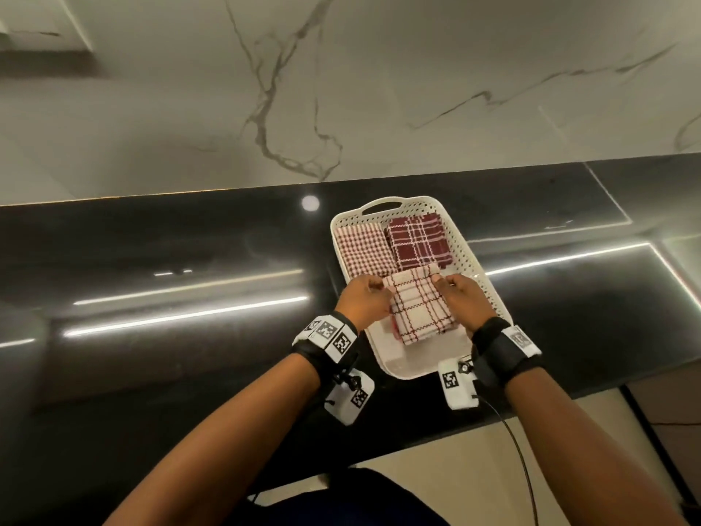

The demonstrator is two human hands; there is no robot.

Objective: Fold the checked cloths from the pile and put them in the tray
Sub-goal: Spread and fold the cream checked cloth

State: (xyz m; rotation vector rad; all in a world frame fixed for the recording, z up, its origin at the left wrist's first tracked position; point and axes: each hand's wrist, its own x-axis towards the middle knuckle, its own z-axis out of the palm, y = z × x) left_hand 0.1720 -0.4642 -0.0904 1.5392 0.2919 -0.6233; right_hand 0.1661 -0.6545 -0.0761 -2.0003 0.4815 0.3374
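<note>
Both hands, left hand (366,299) & right hand (461,298), pinch far corners of folded cream red-lined checked cloth (415,303) over white perforated plastic tray (470,256); 2 folded cloths just beyond.

White tray (464,252): folded gingham cloth (363,250), maroon plaid cloth (417,241) at far end; cream plaid cloth (419,305) nearer.

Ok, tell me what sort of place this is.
Probably a kitchen, though I can't be sure: a polished black stone counter, a marble-veined wall behind it, and a white tray of folded checked cloths like dish towels.
</note>
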